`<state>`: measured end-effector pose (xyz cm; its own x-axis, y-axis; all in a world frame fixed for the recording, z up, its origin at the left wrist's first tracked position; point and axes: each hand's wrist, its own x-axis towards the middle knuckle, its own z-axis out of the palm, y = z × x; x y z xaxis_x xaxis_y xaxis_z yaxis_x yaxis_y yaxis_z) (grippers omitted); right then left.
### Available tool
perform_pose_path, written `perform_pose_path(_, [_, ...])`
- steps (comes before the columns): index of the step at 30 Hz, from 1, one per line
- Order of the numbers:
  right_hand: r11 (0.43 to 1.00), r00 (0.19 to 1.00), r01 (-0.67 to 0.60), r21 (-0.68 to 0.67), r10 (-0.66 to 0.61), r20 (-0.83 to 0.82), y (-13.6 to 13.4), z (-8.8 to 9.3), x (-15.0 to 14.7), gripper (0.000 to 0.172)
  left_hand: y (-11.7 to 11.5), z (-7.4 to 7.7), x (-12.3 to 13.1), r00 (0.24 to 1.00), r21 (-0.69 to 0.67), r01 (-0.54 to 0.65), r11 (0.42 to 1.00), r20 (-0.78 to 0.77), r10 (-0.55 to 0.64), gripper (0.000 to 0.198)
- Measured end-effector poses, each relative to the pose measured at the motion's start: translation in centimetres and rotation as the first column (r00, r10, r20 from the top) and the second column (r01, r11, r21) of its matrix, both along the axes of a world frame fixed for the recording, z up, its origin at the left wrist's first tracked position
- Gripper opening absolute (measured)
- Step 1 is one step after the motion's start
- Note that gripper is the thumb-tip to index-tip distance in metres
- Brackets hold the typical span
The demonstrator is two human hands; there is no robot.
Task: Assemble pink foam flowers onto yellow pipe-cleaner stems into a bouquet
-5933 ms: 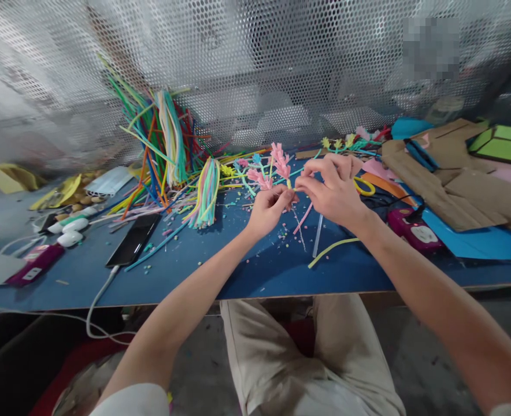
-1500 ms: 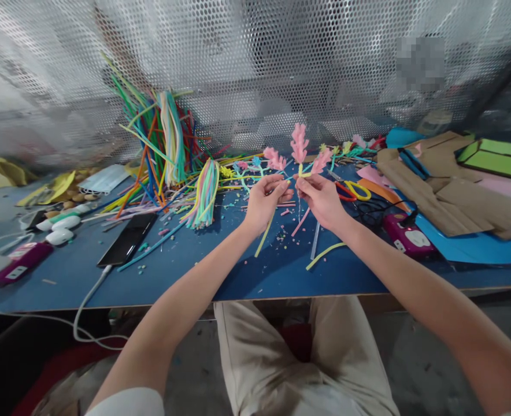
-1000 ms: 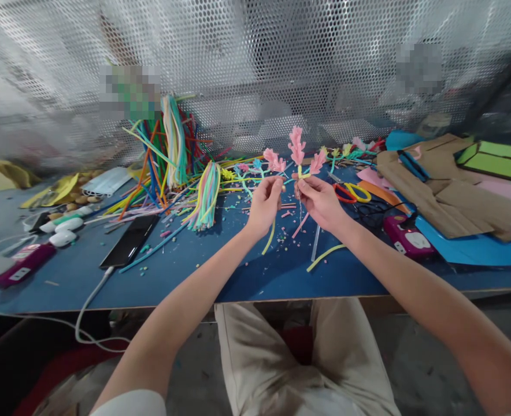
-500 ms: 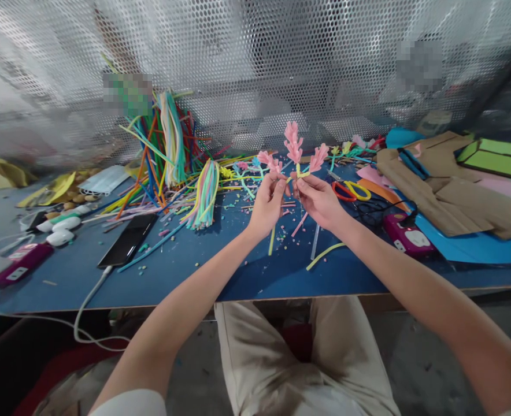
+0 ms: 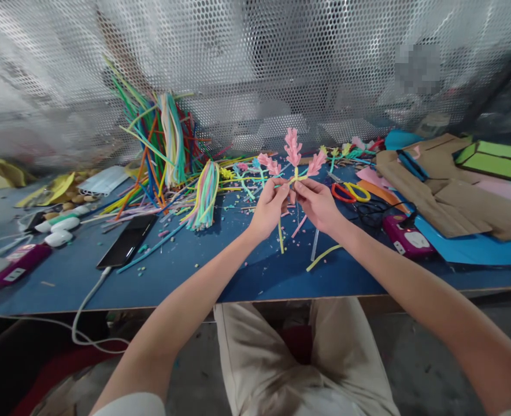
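Note:
My left hand (image 5: 269, 207) and my right hand (image 5: 317, 203) meet above the blue table (image 5: 238, 271), fingers pinched together on a small pipe-cleaner flower sprig (image 5: 293, 155). The sprig has three fuzzy pink heads on a yellow-green stem, held upright. A yellow-green pipe cleaner tail (image 5: 281, 238) hangs down from my left hand. Both hands are closed on the stem just below the pink heads.
A big bundle of coloured pipe cleaners (image 5: 169, 144) leans on the perforated metal screen. A pastel bundle (image 5: 206, 196), a black phone (image 5: 128, 241) with a white cable, scissors (image 5: 346, 190), a purple device (image 5: 405, 238), and brown cardboard (image 5: 450, 185) lie about.
The sprig was raised from near the table and now has three pink heads spread apart. The yellow-green tail under my left hand swung from slanting left to nearly vertical.

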<state>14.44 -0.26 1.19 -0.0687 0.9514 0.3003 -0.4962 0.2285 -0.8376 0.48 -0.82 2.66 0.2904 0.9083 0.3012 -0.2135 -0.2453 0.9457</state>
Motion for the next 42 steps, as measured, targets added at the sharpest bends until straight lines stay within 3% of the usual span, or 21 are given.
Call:
perform_pose_path(7, [0.999, 1.000, 0.019, 0.044, -0.019, 0.008, -0.3, 0.0, -0.4, 0.030, 0.0, 0.0, 0.0, 0.997, -0.019, 0.072, 0.997, 0.018, -0.072, 0.025])
perform_pose_path(12, [0.984, 0.987, 0.158, 0.077, -0.157, -0.016, -0.2, -0.3, -0.6, 0.029, -0.3, 0.1, -0.1, 0.999, 0.089, -0.027, 0.996, -0.041, 0.031, 0.028])
perform_pose_path(17, [0.925, 0.926, 0.293, 0.241, -0.338, 0.169, -1.1, 0.0, -0.5, 0.029, -0.8, 0.7, -0.4, 0.999, 0.058, 0.034, 0.998, -0.032, -0.032, 0.039])
perform_pose_path(22, [0.866, 0.869, 0.332, 0.374, -0.435, 0.235, -2.3, 0.9, -0.5, 0.022, -0.5, 0.5, -0.5, 0.994, 0.202, -0.037, 0.979, -0.091, 0.056, 0.046])
perform_pose_path(30, [0.859, 0.849, 0.363, 0.362, -0.465, 0.252, -2.7, 1.0, -0.7, 0.023, -0.5, 0.8, -0.9, 0.985, 0.239, -0.002, 0.971, -0.169, 0.044, 0.048])
perform_pose_path(33, [0.876, 0.866, 0.361, 0.320, -0.442, 0.234, -2.5, 0.6, -0.7, 0.025, -0.7, 1.3, -1.1, 0.957, 0.361, -0.012, 0.932, -0.267, 0.115, 0.044])
perform_pose_path(37, [0.897, 0.897, 0.353, 0.265, -0.405, 0.175, -2.3, 0.5, -0.8, 0.024, -0.8, 1.7, -1.5, 0.881, 0.547, -0.020, 0.837, -0.386, 0.274, 0.033])
perform_pose_path(42, [0.917, 0.916, 0.320, 0.238, -0.364, 0.169, -2.4, 0.8, -0.7, 0.028, -0.5, 1.9, -1.7, 0.782, 0.657, 0.001, 0.754, -0.470, 0.408, 0.028])
